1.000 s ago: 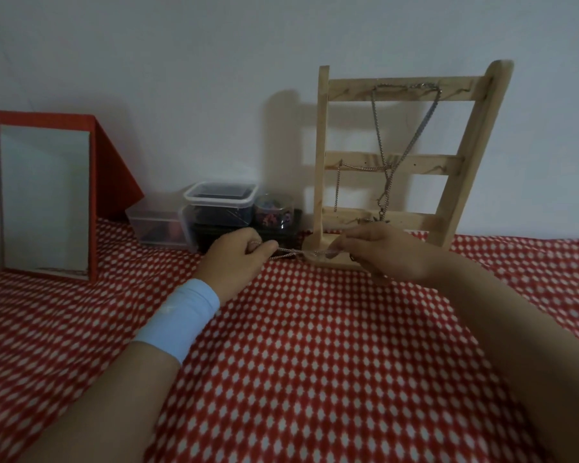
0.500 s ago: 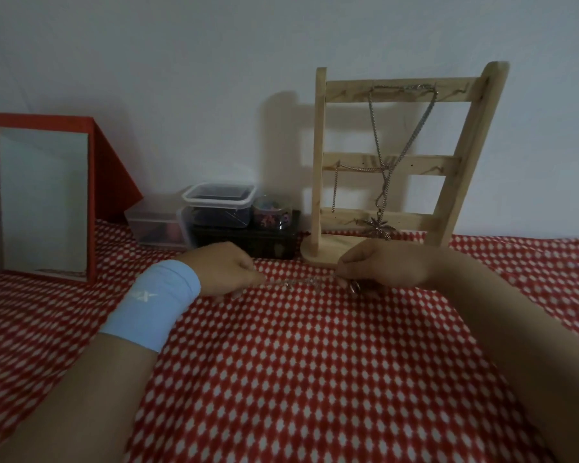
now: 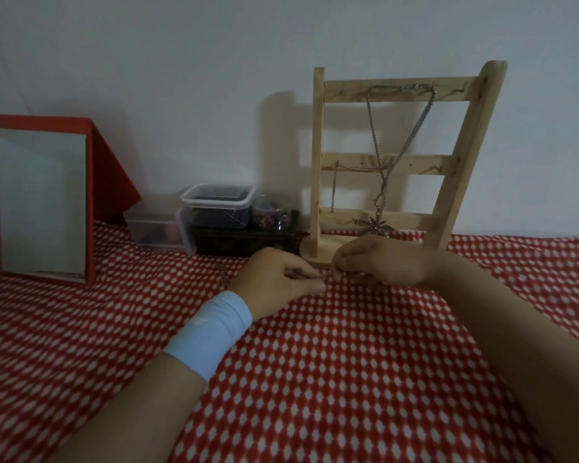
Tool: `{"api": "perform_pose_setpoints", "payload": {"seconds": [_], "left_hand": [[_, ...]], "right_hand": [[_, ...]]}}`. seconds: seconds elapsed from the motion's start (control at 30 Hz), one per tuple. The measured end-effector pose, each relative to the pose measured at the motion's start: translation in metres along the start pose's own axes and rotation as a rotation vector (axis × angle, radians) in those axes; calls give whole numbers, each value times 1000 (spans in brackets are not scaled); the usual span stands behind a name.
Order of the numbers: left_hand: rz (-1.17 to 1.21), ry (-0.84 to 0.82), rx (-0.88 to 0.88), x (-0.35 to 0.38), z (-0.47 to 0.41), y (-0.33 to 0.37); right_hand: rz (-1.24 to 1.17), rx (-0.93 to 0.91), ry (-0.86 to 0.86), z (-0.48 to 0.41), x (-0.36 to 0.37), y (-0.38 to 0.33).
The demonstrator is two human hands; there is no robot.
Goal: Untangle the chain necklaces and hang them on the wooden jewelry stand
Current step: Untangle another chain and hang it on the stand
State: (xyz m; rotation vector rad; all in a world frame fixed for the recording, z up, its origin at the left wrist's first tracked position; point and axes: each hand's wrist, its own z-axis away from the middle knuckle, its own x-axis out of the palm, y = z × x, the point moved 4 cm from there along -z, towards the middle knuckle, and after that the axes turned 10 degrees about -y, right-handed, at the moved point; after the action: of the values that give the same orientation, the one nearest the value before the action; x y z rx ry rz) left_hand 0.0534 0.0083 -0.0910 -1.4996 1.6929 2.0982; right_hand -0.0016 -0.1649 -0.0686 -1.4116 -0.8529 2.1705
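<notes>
Head view.

Item: left hand (image 3: 278, 279), pale blue wristband (image 3: 211, 332) at the wrist. It lay low on the red-and-white patterned cloth (image 3: 315, 379) covering the worktop, thumb and forefinger curled and pinching a fine chain necklace (image 3: 326, 278).

Item: right hand (image 3: 385, 262). Its fingers were curled, nipping the same chain just beside the left fingertips. Only a short glint of links showed between the two hands, and any knot was too small to make out.

Item: wooden jewelry stand (image 3: 465, 155), upright just behind the right hand. It already bore a pendant necklace (image 3: 378, 225) from the top rail and a short chain (image 3: 334, 188) from the middle rail.

Item: red-framed mirror (image 3: 41, 202), far left. Stacked plastic containers (image 3: 218, 205) stood between it and the stand.

Handling note, as judgement: the step appeared to be working a tangle loose. It would likely go best with the pinches set close either side of the knot and the links teased apart with slack, since pulling taut would tighten them. The loose end should lie flat on the cloth, away from the hung pendant, before the chain is lifted to a free peg.
</notes>
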Motion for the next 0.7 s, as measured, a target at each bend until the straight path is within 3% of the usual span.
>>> {"api": "perform_pose_setpoints", "payload": {"seconds": [0.1, 0.2, 0.4, 0.47, 0.6, 0.7], "left_hand": [[271, 51, 23, -6, 2, -1], [318, 126, -4, -11, 3, -1], [-57, 26, -20, -6, -4, -6], [-81, -27, -38, -7, -5, -10], [-62, -21, 7, -7, -5, -9], [42, 100, 28, -9, -5, -4]], "right_hand": [[46, 23, 12, 1, -1, 0], [135, 61, 5, 0, 0, -4], [437, 248, -29, -2, 5, 3], [474, 279, -23, -2, 4, 6], [424, 81, 122, -1, -1, -7], [158, -38, 168, -2, 2, -19]]}}
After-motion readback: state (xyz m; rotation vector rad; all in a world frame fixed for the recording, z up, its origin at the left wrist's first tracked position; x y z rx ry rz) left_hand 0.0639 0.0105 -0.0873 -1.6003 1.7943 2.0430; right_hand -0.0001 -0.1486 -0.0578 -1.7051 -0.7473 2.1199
